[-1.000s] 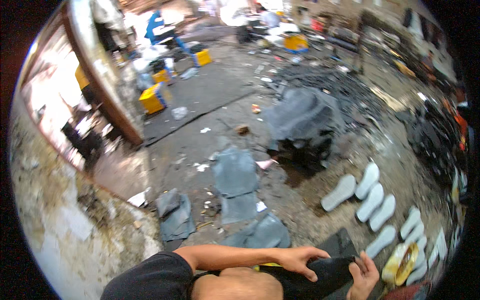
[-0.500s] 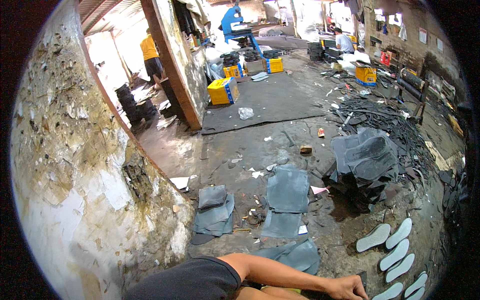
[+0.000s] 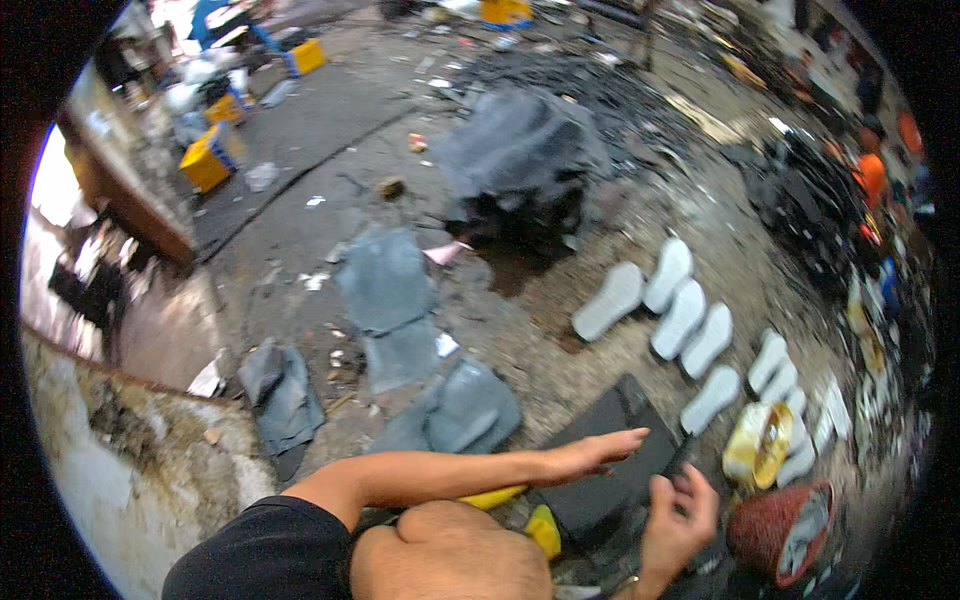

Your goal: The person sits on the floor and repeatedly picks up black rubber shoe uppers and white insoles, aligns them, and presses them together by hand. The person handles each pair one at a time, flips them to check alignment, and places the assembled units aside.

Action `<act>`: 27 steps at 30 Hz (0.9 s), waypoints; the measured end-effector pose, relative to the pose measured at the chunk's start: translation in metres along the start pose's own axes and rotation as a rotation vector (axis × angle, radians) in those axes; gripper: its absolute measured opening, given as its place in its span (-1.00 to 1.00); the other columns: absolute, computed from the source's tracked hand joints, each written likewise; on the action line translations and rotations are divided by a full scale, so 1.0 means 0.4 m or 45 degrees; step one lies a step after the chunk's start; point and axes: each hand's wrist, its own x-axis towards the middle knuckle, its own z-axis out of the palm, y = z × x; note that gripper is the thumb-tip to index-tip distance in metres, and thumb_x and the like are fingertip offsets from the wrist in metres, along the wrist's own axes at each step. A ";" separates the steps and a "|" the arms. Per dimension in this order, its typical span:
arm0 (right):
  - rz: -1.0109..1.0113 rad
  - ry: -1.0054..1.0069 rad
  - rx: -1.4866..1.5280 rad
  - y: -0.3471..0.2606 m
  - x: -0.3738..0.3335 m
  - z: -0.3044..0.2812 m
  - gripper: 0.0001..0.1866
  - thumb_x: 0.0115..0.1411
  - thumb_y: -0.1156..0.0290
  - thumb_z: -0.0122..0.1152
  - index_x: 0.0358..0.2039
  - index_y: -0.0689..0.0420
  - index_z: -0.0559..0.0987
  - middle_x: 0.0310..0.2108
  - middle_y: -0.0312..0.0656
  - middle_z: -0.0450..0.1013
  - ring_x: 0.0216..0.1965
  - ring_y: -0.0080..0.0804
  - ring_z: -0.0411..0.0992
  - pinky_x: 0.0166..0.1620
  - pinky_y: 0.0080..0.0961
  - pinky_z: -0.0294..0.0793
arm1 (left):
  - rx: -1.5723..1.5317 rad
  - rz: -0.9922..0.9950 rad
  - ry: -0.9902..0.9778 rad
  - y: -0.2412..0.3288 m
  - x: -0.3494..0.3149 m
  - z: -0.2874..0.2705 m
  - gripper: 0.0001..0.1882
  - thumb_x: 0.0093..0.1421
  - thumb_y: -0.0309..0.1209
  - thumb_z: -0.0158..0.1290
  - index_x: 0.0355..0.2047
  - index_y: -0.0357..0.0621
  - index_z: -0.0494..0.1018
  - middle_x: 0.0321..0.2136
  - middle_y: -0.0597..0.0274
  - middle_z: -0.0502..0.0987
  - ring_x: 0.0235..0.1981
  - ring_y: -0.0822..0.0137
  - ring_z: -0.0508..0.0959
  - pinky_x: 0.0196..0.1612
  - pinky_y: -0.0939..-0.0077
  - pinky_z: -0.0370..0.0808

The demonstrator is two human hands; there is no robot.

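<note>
Above a dark flat board (image 3: 600, 470) on the floor, my left hand (image 3: 597, 455) is open, fingers stretched out together and nothing visibly in them. At the board's right edge, my right hand (image 3: 682, 520) is raised with thumb and half-curled fingers apart; blur softens the fingertips, and I see nothing held. Just beyond lies a pale sole-shaped piece (image 3: 710, 400). Several more pale soles (image 3: 610, 302) are spread on the ground farther off. Right of the hands stand a yellowish open container (image 3: 772, 445) and a tilted red basket (image 3: 765, 530) with pale pieces inside.
Grey-blue sheets (image 3: 388, 280) lie on the floor ahead, with a crumpled one (image 3: 475, 405) nearer my left arm. A dark stack of sheets (image 3: 520, 150) stands beyond, beside scattered black scraps (image 3: 640, 120). A peeling wall (image 3: 110, 450) rises at the left. Yellow crates (image 3: 210, 160) stand far left.
My view has swung down and to the right, blurring the picture. My right hand, the board and the red basket have come into view. My left hand's bent fingers have straightened.
</note>
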 end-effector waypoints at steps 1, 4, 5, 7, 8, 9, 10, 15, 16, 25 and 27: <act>0.199 -0.278 0.305 0.017 -0.002 0.004 -0.48 0.09 0.45 0.46 0.08 0.27 0.54 0.04 -0.03 0.53 -0.17 -0.32 0.60 -0.30 -0.56 0.57 | -0.424 -0.205 -0.184 -0.037 0.015 -0.027 -0.04 0.27 0.45 -0.32 0.44 0.05 0.11 0.38 0.08 0.23 0.36 0.16 0.26 0.35 0.11 0.24; -0.044 -0.298 0.357 0.109 0.014 0.017 -0.57 0.21 0.45 0.35 0.08 0.30 0.57 -0.04 0.00 0.57 -0.11 -0.32 0.59 -0.18 -0.44 0.62 | -1.262 -0.374 -0.756 -0.088 0.066 -0.189 -0.01 0.13 0.58 -0.29 0.34 0.18 0.27 -0.10 0.18 0.60 -0.24 0.24 0.56 -0.14 0.17 0.46; -0.097 -0.130 0.270 0.156 0.045 0.017 -0.59 0.21 0.44 0.34 0.07 0.28 0.58 -0.04 -0.01 0.58 -0.09 -0.31 0.58 -0.17 -0.45 0.60 | -1.353 -0.347 -0.884 -0.107 0.079 -0.225 0.16 0.08 0.64 -0.35 0.46 0.08 0.05 -0.10 0.12 0.58 -0.01 0.17 0.53 -0.05 0.22 0.40; -0.015 0.049 0.072 0.259 0.085 0.012 -0.60 0.23 0.40 0.33 0.07 0.23 0.60 -0.03 -0.03 0.59 -0.05 -0.28 0.56 -0.14 -0.45 0.57 | -0.307 -0.678 0.321 -0.128 0.068 -0.292 0.11 0.13 0.61 -0.39 0.47 0.13 0.04 -0.19 0.22 0.50 -0.18 0.23 0.46 -0.05 0.07 0.36; 0.099 0.054 -0.025 0.314 0.109 0.015 -0.60 0.23 0.37 0.32 0.07 0.20 0.60 -0.03 -0.04 0.59 -0.04 -0.27 0.56 -0.12 -0.44 0.56 | -0.219 -0.681 0.363 -0.140 0.070 -0.303 -0.03 0.23 0.47 -0.23 0.44 0.12 0.12 0.02 0.08 0.57 -0.12 0.28 0.53 -0.02 0.29 0.41; 0.195 0.029 -0.084 0.364 0.111 0.027 -0.60 0.24 0.29 0.33 0.06 0.16 0.62 -0.04 -0.07 0.60 -0.07 -0.25 0.57 -0.12 -0.38 0.55 | -0.063 -0.631 0.382 -0.147 0.071 -0.306 -0.11 0.24 0.33 -0.07 0.41 0.06 0.17 0.05 0.03 0.56 -0.10 0.26 0.54 -0.03 0.30 0.44; 0.378 -0.087 -0.093 0.414 0.109 0.042 -0.52 0.19 0.25 0.37 0.11 0.11 0.59 0.06 -0.05 0.55 0.05 -0.19 0.52 0.01 -0.29 0.52 | 0.108 -0.607 0.390 -0.158 0.070 -0.295 -0.17 0.26 0.18 0.09 0.39 0.00 0.21 0.08 -0.02 0.55 -0.07 0.24 0.55 -0.05 0.30 0.47; -0.319 -0.546 -0.690 0.559 0.066 0.103 0.06 -0.12 0.25 0.59 0.41 -0.18 0.24 0.32 -0.09 0.29 0.35 -0.05 0.21 0.36 0.05 0.09 | 0.659 -0.386 0.548 -0.149 0.086 -0.222 -0.18 0.13 -0.20 0.35 0.31 -0.22 0.27 0.11 -0.11 0.51 0.09 0.04 0.55 0.03 0.19 0.54; -0.223 -0.589 -0.683 0.566 0.066 0.103 0.08 -0.13 0.26 0.60 0.42 -0.20 0.23 0.34 -0.09 0.27 0.36 -0.04 0.19 0.38 0.04 0.08 | 0.742 -0.377 0.584 -0.139 0.085 -0.214 -0.20 0.11 -0.22 0.37 0.29 -0.23 0.31 0.09 -0.10 0.53 0.08 0.04 0.56 0.01 0.18 0.55; -0.265 -0.297 -0.305 0.513 0.272 0.023 -0.26 0.07 0.28 0.45 0.29 0.01 0.42 0.21 -0.04 0.43 0.21 -0.01 0.38 0.25 -0.09 0.33 | 1.406 0.328 0.661 -0.081 -0.007 -0.148 -0.62 0.15 -0.46 0.26 0.01 -0.14 0.54 -0.25 0.07 0.61 -0.25 0.13 0.64 -0.17 0.30 0.58; -0.253 -0.154 -0.221 0.534 0.397 0.027 -0.43 0.12 0.31 0.37 0.16 0.11 0.52 0.12 -0.03 0.49 0.14 -0.02 0.44 0.20 -0.21 0.39 | 1.411 0.401 0.648 -0.079 -0.002 -0.141 -0.63 0.15 -0.53 0.24 0.00 -0.13 0.56 -0.28 0.09 0.61 -0.27 0.13 0.64 -0.19 0.32 0.59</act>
